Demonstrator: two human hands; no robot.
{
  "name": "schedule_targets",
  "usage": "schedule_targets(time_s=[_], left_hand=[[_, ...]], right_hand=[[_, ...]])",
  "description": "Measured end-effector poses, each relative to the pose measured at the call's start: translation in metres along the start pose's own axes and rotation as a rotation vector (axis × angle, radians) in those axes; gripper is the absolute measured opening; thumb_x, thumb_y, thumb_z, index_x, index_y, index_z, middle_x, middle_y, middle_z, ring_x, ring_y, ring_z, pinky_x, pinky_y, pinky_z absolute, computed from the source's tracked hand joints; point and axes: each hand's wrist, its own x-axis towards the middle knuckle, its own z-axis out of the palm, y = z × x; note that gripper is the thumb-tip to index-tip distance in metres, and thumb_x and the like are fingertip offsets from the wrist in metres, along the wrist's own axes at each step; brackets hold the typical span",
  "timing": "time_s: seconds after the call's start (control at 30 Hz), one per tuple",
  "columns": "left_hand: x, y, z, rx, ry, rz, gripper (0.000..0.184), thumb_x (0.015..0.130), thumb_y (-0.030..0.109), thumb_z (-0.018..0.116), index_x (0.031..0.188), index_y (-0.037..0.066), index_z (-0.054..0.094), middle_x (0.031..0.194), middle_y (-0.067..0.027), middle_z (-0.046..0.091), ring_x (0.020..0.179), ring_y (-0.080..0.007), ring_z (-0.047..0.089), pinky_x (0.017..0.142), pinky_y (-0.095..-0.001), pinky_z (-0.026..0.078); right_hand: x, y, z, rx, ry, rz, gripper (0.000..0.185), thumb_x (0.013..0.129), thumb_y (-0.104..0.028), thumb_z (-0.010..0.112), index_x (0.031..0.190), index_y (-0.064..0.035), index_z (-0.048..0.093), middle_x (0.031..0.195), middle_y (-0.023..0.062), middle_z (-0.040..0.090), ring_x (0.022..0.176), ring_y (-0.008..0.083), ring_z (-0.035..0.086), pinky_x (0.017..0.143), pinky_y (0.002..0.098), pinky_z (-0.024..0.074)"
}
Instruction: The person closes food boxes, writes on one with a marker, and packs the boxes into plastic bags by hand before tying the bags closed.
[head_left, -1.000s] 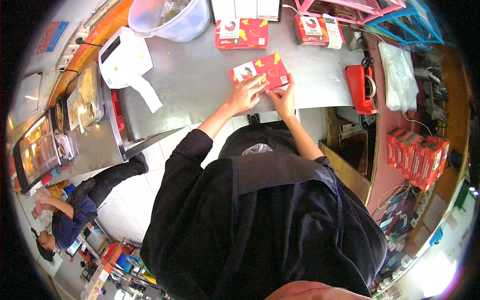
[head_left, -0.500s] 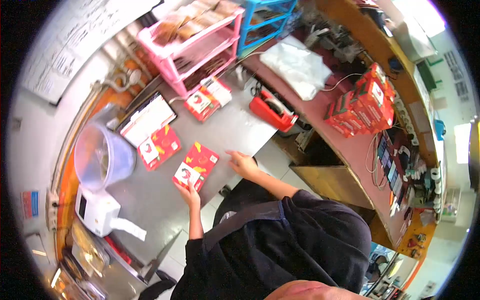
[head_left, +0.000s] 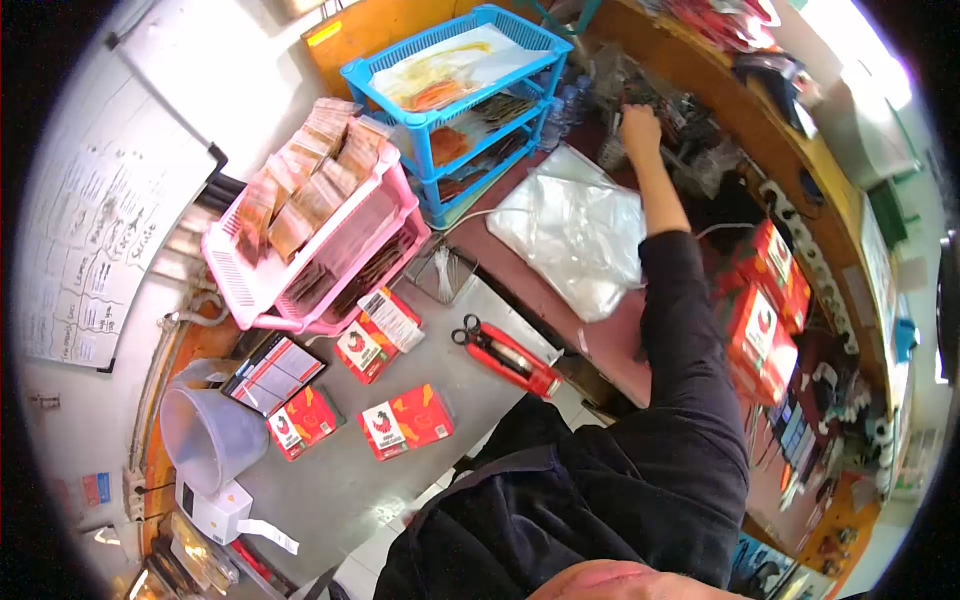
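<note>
My right hand (head_left: pixel 641 133) reaches far out on its dark-sleeved arm, over clutter at the back of the reddish counter. Its fingers look curled; what they hold, if anything, is too small to make out. Close by are crumpled clear plastic (head_left: pixel 712 165) and a stack of clear plastic bags (head_left: pixel 570 230). My left hand is out of view. On the grey table lies a red printed box (head_left: pixel 407 421), untouched. Another red box (head_left: pixel 304 421) lies beside a tablet (head_left: pixel 273 373), and a third red box (head_left: pixel 366 346) has white-labelled packaging beside it.
A pink rack (head_left: pixel 222 262) of packets and a blue tray rack (head_left: pixel 432 160) stand behind the table. A red tape dispenser (head_left: pixel 510 360) lies near its right edge. Stacked red boxes (head_left: pixel 760 335) sit right of my arm. A bin (head_left: pixel 205 440) and label printer (head_left: pixel 212 510) stand left.
My right hand has moved from the grey table up and right to the back counter. My left hand has let go of the red box and left view. The view has shifted.
</note>
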Motion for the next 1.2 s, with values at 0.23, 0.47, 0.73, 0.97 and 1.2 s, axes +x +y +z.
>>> schedule_targets(time_s=[0.23, 0.47, 0.73, 0.97, 1.2], left_hand=[[-0.113, -0.035, -0.017, 0.174, -0.249, -0.259, 0.034, 0.083, 0.029, 0.067, 0.067, 0.001, 0.056, 0.051, -0.0053, 0.047, 0.05, -0.0142, 0.044, 0.048, -0.0313, 0.035], [-0.133, -0.033, -0.021, -0.119, -0.133, -0.358, 0.034, 0.082, 0.03, 0.066, 0.068, 0.0, 0.056, 0.053, -0.0099, 0.052, 0.049, -0.0195, 0.046, 0.048, -0.0335, 0.036], [-0.027, 0.068, -0.063, 0.091, 0.136, -0.108, 0.033, 0.085, 0.003, 0.046, 0.118, 0.001, 0.041, 0.105, -0.0258, 0.051, 0.092, -0.0405, 0.052, 0.076, -0.0457, 0.044], [0.002, 0.1, -0.09, 0.305, 0.318, 0.332, 0.079, 0.071, 0.007, 0.062, 0.137, -0.003, 0.019, 0.14, -0.0269, 0.017, 0.132, -0.0511, 0.011, 0.1, -0.0657, 0.017], [0.039, 0.258, -0.096, -0.633, -0.501, 0.745, 0.091, 0.073, 0.017, 0.073, 0.139, -0.002, 0.014, 0.135, -0.0206, 0.032, 0.128, -0.031, 0.033, 0.105, -0.0405, 0.027]], right_hand=[[0.077, 0.069, 0.15, -0.106, -0.286, -0.182, 0.031, 0.087, -0.028, 0.05, 0.1, -0.0034, 0.064, 0.104, 0.0178, 0.063, 0.094, 0.0318, 0.061, 0.081, 0.0421, 0.0478], [0.152, 0.115, 0.202, -0.047, -0.45, -0.222, 0.069, 0.079, -0.028, 0.063, 0.137, -0.0037, 0.034, 0.129, 0.0197, 0.049, 0.119, 0.034, 0.046, 0.096, 0.0412, 0.0395], [0.133, 0.105, 0.102, 0.176, -0.579, -0.271, 0.046, 0.079, -0.032, 0.064, 0.117, -0.0086, 0.053, 0.114, 0.014, 0.058, 0.105, 0.0301, 0.055, 0.088, 0.0415, 0.0438], [0.095, 0.05, -0.023, 0.274, -0.586, -0.216, 0.031, 0.08, -0.036, 0.064, 0.099, -0.0128, 0.07, 0.101, 0.009, 0.067, 0.092, 0.0268, 0.063, 0.082, 0.0417, 0.0475], [-0.233, -0.19, -0.291, 1.018, -0.483, -0.562, 0.024, 0.069, 0.001, 0.065, 0.092, -0.0028, 0.068, 0.085, 0.0115, 0.067, 0.069, 0.0162, 0.063, 0.066, 0.0283, 0.0494]])
